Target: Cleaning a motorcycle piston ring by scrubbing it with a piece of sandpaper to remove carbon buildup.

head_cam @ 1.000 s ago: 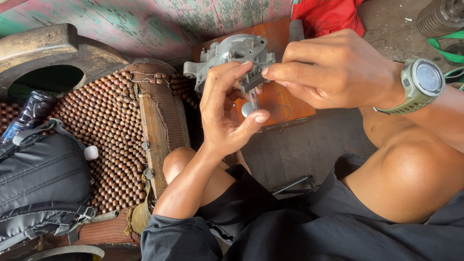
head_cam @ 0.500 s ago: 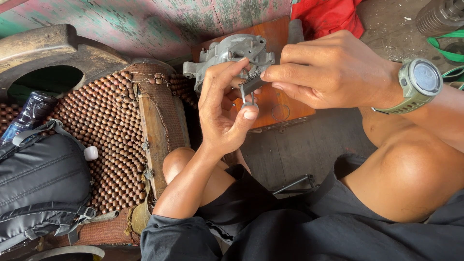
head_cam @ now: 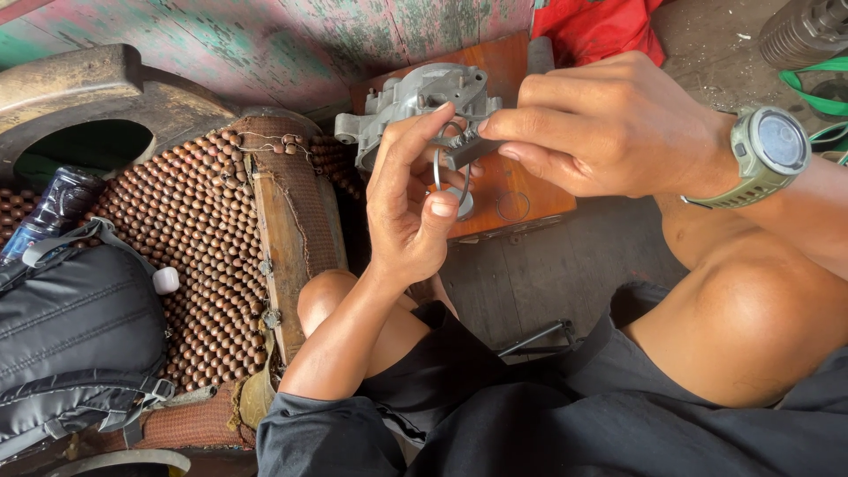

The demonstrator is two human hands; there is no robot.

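My left hand [head_cam: 408, 205] is raised in the middle of the view, its thumb and fingers closed around a thin metal ring [head_cam: 452, 168]. My right hand [head_cam: 609, 124], with a green watch [head_cam: 765, 150] on its wrist, pinches a small grey metal piece [head_cam: 466, 150] that touches the ring. Just behind both hands a grey cast metal housing [head_cam: 415, 97] rests on a brown wooden board [head_cam: 512, 190]. A second thin ring [head_cam: 512, 207] lies on the board below my right hand.
A wooden bead seat mat [head_cam: 190, 230] covers the left side, with a black backpack [head_cam: 75, 340] and a dark bottle [head_cam: 49, 212] on it. A red cloth [head_cam: 601, 31] lies at the top. A green strap [head_cam: 817, 97] and a dark ribbed part [head_cam: 804, 31] sit top right.
My left hand has turned and its fingers have closed in on the ring. My right hand has brought the small grey piece down against it.
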